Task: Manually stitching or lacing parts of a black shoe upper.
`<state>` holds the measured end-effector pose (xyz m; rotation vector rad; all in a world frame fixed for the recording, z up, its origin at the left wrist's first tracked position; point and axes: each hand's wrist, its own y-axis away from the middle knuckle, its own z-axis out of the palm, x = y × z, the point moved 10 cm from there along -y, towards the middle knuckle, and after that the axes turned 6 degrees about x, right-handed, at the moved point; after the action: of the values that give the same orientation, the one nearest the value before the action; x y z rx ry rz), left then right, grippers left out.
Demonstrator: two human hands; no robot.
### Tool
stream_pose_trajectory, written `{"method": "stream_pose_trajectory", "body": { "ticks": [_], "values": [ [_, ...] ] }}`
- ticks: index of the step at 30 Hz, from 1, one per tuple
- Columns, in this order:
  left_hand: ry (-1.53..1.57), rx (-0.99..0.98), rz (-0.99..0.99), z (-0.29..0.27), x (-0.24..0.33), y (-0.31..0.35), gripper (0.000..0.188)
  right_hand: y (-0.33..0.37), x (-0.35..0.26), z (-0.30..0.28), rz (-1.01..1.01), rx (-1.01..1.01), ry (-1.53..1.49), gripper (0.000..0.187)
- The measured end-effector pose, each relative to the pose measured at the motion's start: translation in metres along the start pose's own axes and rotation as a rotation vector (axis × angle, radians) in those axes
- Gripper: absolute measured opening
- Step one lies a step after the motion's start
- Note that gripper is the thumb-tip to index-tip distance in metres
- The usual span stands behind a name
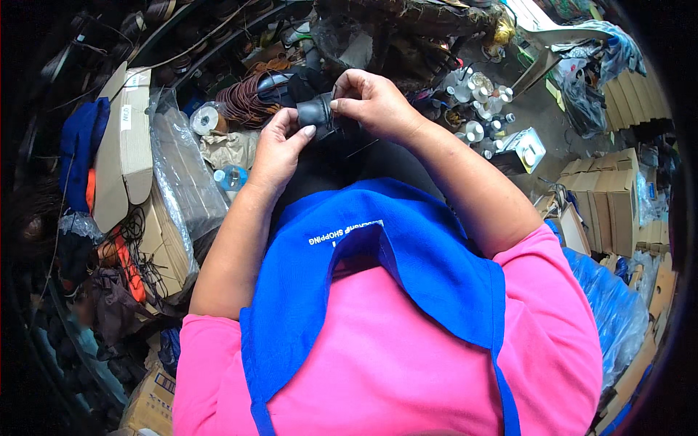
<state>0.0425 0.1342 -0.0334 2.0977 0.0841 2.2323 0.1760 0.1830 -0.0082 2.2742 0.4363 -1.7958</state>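
Over my lap I hold a black leather piece (313, 112), rounded and smooth like the toe of a shoe. My left hand (278, 145) grips its left edge, thumb on top and fingers partly hidden behind it. My right hand (372, 103) is closed in a pinch at the piece's right side, thumb against fingertips. What sits in that pinch is too small to make out. A thin dark line, perhaps thread, shows below the right hand. The dark underside of the piece blends into my dark trousers.
Left of my arms are brown cord bundles (243, 98), a thread spool (206, 120), a clear-wrapped stack (185, 163) and cardboard (132, 138). Several bottles (476, 94) and a white-topped can (525, 149) stand front right. Cardboard boxes (603, 196) and blue plastic (603, 305) are at the right.
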Motion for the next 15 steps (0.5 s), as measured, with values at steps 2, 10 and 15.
{"method": "stream_pose_trajectory", "body": {
  "ticks": [2,10,15],
  "values": [
    [0.015,-0.023,-0.013,0.0004,-0.0013,0.0003,0.015,-0.0001,-0.003,0.0007,-0.021,0.016,0.03,0.012],
    [0.038,-0.13,-0.051,0.004,-0.0039,0.0015,0.021,-0.0028,-0.0042,0.0054,-0.015,0.001,0.077,0.011],
    [0.027,-0.145,-0.054,0.0051,-0.0011,0.0026,0.021,-0.0055,-0.0024,0.0077,-0.006,-0.058,0.028,0.011]
  ]
}}
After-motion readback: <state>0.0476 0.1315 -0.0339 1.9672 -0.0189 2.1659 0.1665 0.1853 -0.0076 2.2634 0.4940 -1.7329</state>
